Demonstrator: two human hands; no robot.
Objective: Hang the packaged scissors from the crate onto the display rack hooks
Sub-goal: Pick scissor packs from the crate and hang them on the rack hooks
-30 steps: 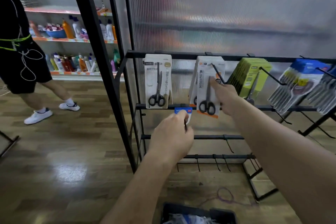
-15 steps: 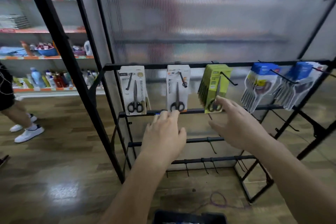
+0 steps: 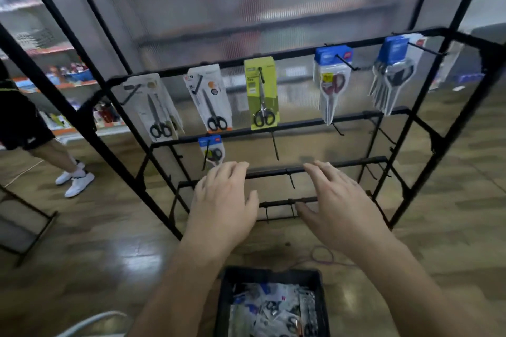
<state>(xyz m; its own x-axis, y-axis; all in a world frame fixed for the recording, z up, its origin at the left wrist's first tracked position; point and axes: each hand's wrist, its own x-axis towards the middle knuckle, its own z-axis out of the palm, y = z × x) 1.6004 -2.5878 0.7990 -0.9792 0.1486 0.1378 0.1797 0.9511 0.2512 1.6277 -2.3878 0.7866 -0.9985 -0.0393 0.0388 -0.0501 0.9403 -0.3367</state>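
Head view: both hands out in front of the rack, palms down, fingers spread, nothing held. Left hand sits low center, fingertips just under a small blue pack hanging on the second bar; whether they touch it I cannot tell. Right hand is beside it to the right, apart from the left, over the lower bars, free of any pack. Top bar carries five groups of packaged scissors, left to right: white pack with black handles, tilted; second white pack with black handles, tilted; green pack hanging straight; blue-topped pack with red handles; blue-topped stack fanned out at far right. Several bare hooks stick out on the lower bars. Crate, black, on the floor at bottom center below the hands, holds a loose pile of more packs, blurred. Wood floor is shiny with glare. Frosted panel backs the rack. At left, a person's legs in dark shorts and white shoes, store shelves behind them. Frame is motion blurred.
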